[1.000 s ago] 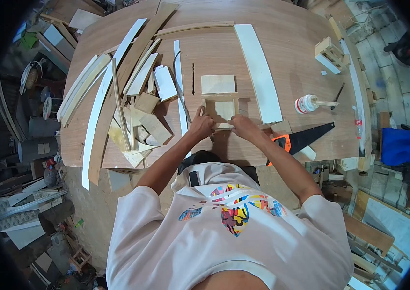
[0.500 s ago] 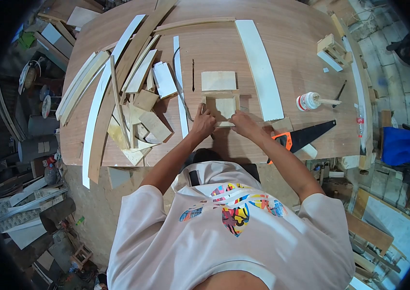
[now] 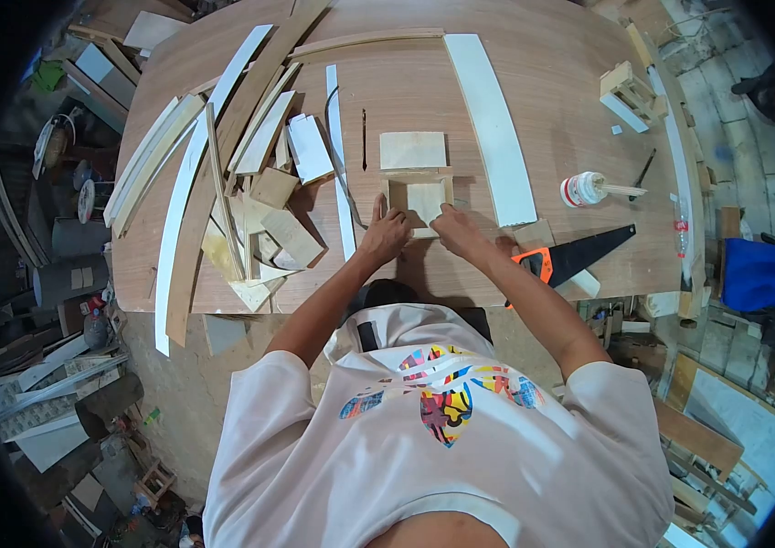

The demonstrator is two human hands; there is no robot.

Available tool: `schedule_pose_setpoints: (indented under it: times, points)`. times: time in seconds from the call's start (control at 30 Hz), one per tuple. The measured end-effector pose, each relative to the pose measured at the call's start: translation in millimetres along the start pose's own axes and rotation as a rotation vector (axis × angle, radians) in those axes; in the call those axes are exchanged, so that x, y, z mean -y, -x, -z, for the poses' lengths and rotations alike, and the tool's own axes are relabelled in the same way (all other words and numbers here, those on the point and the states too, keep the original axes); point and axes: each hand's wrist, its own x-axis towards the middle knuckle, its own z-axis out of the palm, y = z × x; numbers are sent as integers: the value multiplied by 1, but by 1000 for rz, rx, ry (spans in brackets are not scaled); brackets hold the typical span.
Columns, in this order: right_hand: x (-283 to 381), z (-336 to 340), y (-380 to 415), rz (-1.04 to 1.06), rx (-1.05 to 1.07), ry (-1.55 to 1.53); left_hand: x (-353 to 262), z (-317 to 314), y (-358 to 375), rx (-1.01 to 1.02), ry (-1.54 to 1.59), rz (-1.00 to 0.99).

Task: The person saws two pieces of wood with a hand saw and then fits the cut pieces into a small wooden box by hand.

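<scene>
A small open wooden box [image 3: 422, 203] rests on the table in front of me. At its near left corner, my left hand [image 3: 386, 234] grips the side with curled fingers. My right hand [image 3: 457, 230] is closed on the near right corner. Just beyond the box lies a flat rectangular wooden board [image 3: 413, 150], close to its far wall. The fingertips are partly hidden against the box walls.
A handsaw [image 3: 579, 258] with an orange handle lies right of my right forearm. Farther right is a white tub [image 3: 581, 190] with sticks in it. Wood offcuts [image 3: 292, 236] are piled to the left. A long white board [image 3: 493, 132] lies beyond the saw.
Both hands stay on the box's near corners, with only a slight shift of the fingers. The rest of the view moves up very slightly.
</scene>
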Motion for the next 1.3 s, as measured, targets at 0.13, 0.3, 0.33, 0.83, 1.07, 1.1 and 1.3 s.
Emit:
schedule_pose_setpoints:
  times: [0.13, 0.3, 0.33, 0.83, 1.07, 1.1, 1.3]
  points:
    - [4, 1, -2, 24, -9, 93, 2, -5, 1, -21, 23, -10]
    - [10, -1, -8, 19, 32, 198, -2, 2, 1, 25, 1, 6]
    - [11, -1, -8, 21, 30, 216, -3, 3, 0, -1, -8, 6]
    - [12, 13, 0, -18, -7, 32, -5, 6, 0, 22, -18, 17]
    - [14, 10, -3, -84, -36, 33, -4, 2, -2, 33, -63, 1]
    - [14, 10, -3, -91, -44, 37, -4, 0, -2, 28, -46, 19]
    - [15, 26, 11, -61, 16, -14, -7, 15, -8, 135, -64, 48]
